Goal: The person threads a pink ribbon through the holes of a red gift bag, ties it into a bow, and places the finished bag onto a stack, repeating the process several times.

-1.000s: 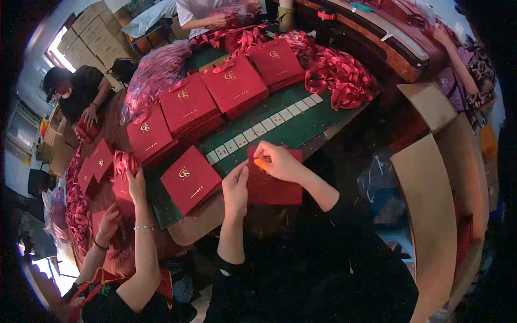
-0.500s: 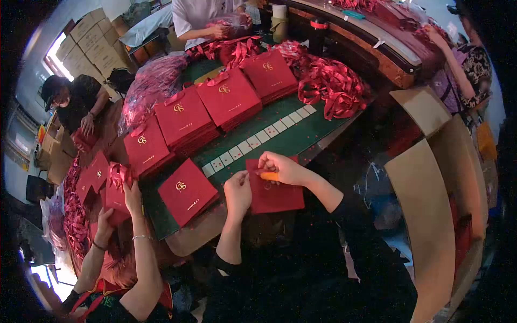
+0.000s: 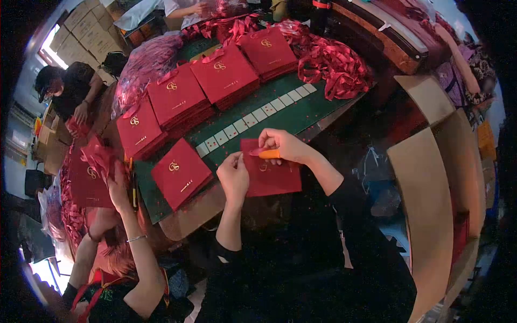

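A flat red paper bag (image 3: pixel 274 180) with a gold logo lies on the table's near edge in front of me. My left hand (image 3: pixel 233 177) pinches its left top edge. My right hand (image 3: pixel 285 146) rests over the bag's top and grips a small orange tool (image 3: pixel 269 154), held level against the bag. A single red bag (image 3: pixel 180 173) lies just left of my hands. A row of white cards with red marks (image 3: pixel 253 119) runs across the green mat (image 3: pixel 293 118) behind the bag.
Stacks of red bags (image 3: pixel 223 75) fill the mat's far side, with a heap of red ribbon (image 3: pixel 334 67) at the right. A person at my left lifts a red bag (image 3: pixel 89 177). Other people work at the far left and back. Brown cardboard sheets (image 3: pixel 425 183) stand at my right.
My hands and the bag stay together while the view shifts slightly. The person at my left has raised a red bag higher and turned its logo face toward me.
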Demonstrator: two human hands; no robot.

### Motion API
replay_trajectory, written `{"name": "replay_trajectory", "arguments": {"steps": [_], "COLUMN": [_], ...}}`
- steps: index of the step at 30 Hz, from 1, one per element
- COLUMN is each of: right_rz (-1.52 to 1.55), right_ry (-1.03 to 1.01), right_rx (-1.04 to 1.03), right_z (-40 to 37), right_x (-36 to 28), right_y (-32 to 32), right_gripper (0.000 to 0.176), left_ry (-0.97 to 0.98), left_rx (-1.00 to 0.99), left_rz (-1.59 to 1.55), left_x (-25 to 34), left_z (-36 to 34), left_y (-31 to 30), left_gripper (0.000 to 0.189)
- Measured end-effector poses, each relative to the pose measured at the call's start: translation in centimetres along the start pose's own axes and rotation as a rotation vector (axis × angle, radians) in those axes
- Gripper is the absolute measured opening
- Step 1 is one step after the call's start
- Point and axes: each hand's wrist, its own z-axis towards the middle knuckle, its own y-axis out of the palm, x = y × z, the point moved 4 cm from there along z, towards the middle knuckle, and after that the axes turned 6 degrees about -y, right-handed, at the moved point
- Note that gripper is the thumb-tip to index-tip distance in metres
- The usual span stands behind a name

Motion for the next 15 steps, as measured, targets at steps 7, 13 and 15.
{"name": "replay_trajectory", "arguments": {"steps": [7,13,15], "right_rz": [0.013,-0.03,-0.024], "right_ry": [-0.001,0.032,0.044], "right_rx": [0.022,0.043,0.039], "right_z": [0.0,-0.1,-0.1], "right_x": [0.2,-0.2,-0.1], "right_y": [-0.3,0.0,0.2], "right_gripper": [0.018,0.013,0.013], "left_ry": [-0.023,-0.073,-0.042], "left_rx": [0.048,0.0,0.032], "left_rz": [-0.157,-0.379,-0.41], "left_x": [-0.4,1.7,1.3], "left_z": [0.1,-0.2,0.1], "left_y": [-0.3,-1.8,-2.3], "left_gripper": [0.016,0.019,0.019]}}
